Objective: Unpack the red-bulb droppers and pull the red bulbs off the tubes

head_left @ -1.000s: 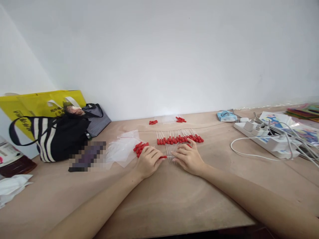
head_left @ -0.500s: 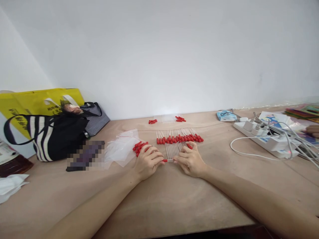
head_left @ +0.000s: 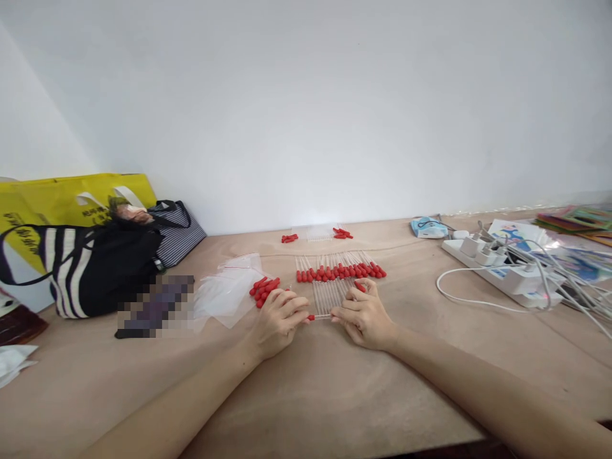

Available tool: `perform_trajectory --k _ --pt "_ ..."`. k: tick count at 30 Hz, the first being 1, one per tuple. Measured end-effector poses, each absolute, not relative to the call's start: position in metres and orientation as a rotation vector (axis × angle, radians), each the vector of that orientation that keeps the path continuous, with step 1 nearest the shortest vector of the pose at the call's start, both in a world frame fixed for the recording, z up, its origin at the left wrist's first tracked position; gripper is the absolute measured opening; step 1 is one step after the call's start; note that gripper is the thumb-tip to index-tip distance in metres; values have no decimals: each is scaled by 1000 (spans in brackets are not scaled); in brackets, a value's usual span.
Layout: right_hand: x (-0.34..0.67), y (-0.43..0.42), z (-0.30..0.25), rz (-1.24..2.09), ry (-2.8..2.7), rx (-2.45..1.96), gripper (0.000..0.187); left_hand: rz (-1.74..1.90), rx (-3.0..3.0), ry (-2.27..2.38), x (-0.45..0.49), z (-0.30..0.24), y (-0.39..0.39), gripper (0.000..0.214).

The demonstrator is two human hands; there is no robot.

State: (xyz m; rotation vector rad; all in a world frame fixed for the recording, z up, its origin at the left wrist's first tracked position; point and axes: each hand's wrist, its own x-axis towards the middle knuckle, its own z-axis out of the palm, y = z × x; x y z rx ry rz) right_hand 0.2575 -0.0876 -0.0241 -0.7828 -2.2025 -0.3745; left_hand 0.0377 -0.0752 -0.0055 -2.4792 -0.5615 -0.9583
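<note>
My left hand (head_left: 283, 320) is closed in a pinch on a small red rubber bulb (head_left: 311, 317). From the bulb a thin clear tube (head_left: 322, 317) runs across to the fingertips of my right hand (head_left: 368, 317), which grip its other end. Together they look like a dropper. Another red bulb (head_left: 360, 287) is tucked by my right index finger. Bare clear tubes (head_left: 329, 294) lie side by side just beyond my hands. Behind them is a row of red-bulbed droppers (head_left: 340, 271). Loose red bulbs (head_left: 262, 291) are heaped beside my left hand, which partly hides them.
Clear plastic bags (head_left: 224, 290) lie left of the bulbs. Farther left are a black bag (head_left: 105, 268) and a yellow bag (head_left: 62, 197). A power strip (head_left: 507, 277) with cables and a blue mask (head_left: 429, 227) are on the right. More red bulbs (head_left: 343, 234) lie near the wall.
The view has shifted slightly. The gap between my hands is a little wider, and more of the clear tube shows. A brownish shape at the far right edge has left view.
</note>
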Motion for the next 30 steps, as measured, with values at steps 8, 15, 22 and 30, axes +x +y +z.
perform_trajectory --k 8,15,22,30 --pt "264 -89 -24 -341 -2210 -823 20 -982 -2428 -626 31 -8 -76 15" --pt "276 -84 -24 -258 -2046 -1038 21 -1319 -2320 -1133 11 3 -59 16" --pt "238 -69 -14 -222 -1948 -1049 19 -1410 -1994 -2177 -37 6 -10 33" --pt "207 -58 -24 -418 -2164 -1100 18 -1132 -2190 -2288 -52 -8 -5 25"
